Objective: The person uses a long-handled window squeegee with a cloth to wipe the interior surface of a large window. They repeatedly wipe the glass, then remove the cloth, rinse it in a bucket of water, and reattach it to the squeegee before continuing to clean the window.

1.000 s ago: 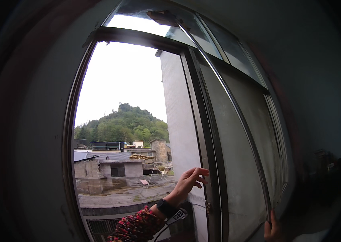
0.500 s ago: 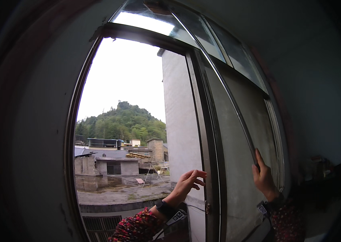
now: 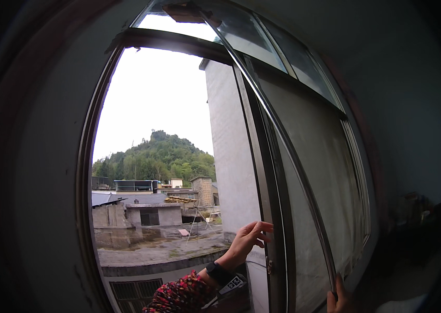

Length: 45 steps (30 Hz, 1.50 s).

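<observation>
I face an open sliding window. My left hand (image 3: 248,241), with a black wrist strap and a red patterned sleeve, reaches up from below. Its fingers are spread and rest against the edge of the dark upright window sash (image 3: 275,219). My right hand (image 3: 337,299) shows only partly at the bottom edge. Its fingers hold the lower end of the thin metal frame of a screen panel (image 3: 304,172), which leans out of line with the sash. The grey mesh of the panel (image 3: 330,156) fills the right half of the window.
Through the opening are a pale concrete wall (image 3: 228,156), flat rooftops (image 3: 147,214) and a wooded hill (image 3: 158,156). A glazed top light (image 3: 179,21) sits above the opening. The room wall (image 3: 419,130) on the right is dark.
My right hand went up along the screen panel's frame half a second ago and is now back down at its lower end. My left hand has stayed on the sash.
</observation>
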Tool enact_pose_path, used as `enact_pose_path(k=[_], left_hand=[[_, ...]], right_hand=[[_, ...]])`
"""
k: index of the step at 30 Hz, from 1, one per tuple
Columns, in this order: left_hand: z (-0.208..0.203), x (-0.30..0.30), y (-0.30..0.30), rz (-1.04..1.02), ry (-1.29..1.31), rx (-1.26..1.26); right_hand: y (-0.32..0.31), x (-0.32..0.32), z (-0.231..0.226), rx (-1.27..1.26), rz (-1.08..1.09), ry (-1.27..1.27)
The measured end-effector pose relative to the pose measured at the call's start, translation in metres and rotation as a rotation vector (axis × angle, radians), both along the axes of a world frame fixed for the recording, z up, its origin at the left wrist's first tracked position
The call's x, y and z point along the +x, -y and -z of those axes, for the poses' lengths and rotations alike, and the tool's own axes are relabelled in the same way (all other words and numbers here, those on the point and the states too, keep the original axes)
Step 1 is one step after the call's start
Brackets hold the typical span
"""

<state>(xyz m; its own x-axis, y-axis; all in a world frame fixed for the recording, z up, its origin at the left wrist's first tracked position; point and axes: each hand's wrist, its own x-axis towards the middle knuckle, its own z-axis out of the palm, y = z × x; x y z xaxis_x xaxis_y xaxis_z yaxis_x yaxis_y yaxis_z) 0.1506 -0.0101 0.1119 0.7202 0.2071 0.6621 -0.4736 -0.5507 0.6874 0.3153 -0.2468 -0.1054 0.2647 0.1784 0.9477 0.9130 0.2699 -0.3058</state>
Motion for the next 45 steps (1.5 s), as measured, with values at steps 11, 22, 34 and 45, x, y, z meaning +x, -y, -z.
enact_pose_path(k=[11,22,34,45], left_hand=[[-0.001,-0.011,0.02,0.101,-0.004,0.032],[-0.005,-0.06,0.02,0.093,0.113,0.003],[-0.014,-0.103,0.015,0.0,0.232,0.0],[-0.007,-0.062,0.028,0.037,0.102,-0.018]], right_hand=[[-0.025,0.005,-0.09,0.015,-0.107,-0.107],[-0.053,-0.072,-0.486,0.33,0.319,0.367],[-0.033,-0.172,-0.576,0.195,0.353,0.295],[0.035,-0.055,-0.24,0.022,0.335,0.305]])
